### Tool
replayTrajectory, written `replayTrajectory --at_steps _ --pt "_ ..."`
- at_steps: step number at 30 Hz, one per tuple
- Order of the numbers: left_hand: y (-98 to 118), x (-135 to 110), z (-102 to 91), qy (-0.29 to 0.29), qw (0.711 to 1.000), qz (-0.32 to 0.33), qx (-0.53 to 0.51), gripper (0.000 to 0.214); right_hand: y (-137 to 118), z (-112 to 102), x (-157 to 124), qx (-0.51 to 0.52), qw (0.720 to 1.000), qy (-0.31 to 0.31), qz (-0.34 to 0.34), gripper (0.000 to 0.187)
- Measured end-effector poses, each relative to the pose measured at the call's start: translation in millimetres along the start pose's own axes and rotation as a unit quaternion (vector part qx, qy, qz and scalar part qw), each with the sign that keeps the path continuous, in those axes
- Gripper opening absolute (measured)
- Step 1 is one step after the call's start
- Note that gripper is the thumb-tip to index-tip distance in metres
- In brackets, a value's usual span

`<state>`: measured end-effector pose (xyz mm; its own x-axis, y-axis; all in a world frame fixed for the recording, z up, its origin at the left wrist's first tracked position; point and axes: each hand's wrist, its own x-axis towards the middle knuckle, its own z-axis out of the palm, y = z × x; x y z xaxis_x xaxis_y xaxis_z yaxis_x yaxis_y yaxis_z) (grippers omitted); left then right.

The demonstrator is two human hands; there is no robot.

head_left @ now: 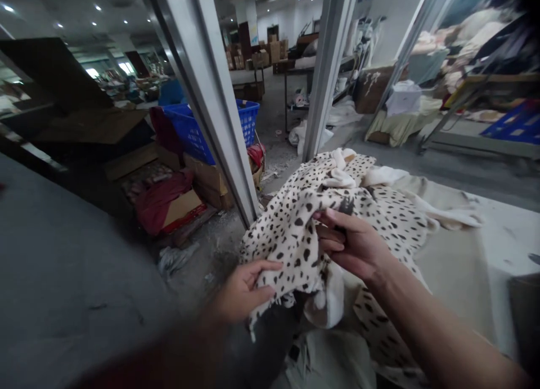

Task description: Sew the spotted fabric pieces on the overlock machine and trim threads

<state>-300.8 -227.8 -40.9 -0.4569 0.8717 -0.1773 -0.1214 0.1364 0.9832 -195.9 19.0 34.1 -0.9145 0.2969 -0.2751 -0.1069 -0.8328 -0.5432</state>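
A bunched cream cloth with dark leopard-like spots (291,237) fills the middle of the view, with white fleecy folds (340,178) along its upper part. My left hand (244,290) pinches the cloth's lower left edge, which has a frayed fringe. My right hand (354,245) grips a fold nearer the centre, its fingers pressed into the fabric. More of the spotted cloth trails down below my right forearm, and a pale fabric (329,361) lies beneath it at the bottom.
A pale work surface (459,276) lies to the right, and a grey surface (71,265) to the left. Metal frame posts (202,96) stand ahead. Beyond them are a blue plastic basket (211,127), cardboard boxes (206,180), red cloth (164,203) and piled goods.
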Motion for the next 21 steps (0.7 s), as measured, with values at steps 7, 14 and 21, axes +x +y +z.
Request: replayTrajectory --at_steps 7,14,21 --pt "-25 -11 36.2 0.056 0.990 0.051 0.120 0.036 -21 -24 -2 -0.101 0.984 0.079 -0.127 0.037" --pt "-22 -28 29.3 0.135 0.970 0.062 0.193 0.031 -21 -25 3 -0.162 0.951 0.155 -0.215 0.045" --pt "-20 -6 3.4 0.224 0.940 0.061 0.250 0.015 -10 -52 28 -0.651 0.655 0.318 -0.217 0.035"
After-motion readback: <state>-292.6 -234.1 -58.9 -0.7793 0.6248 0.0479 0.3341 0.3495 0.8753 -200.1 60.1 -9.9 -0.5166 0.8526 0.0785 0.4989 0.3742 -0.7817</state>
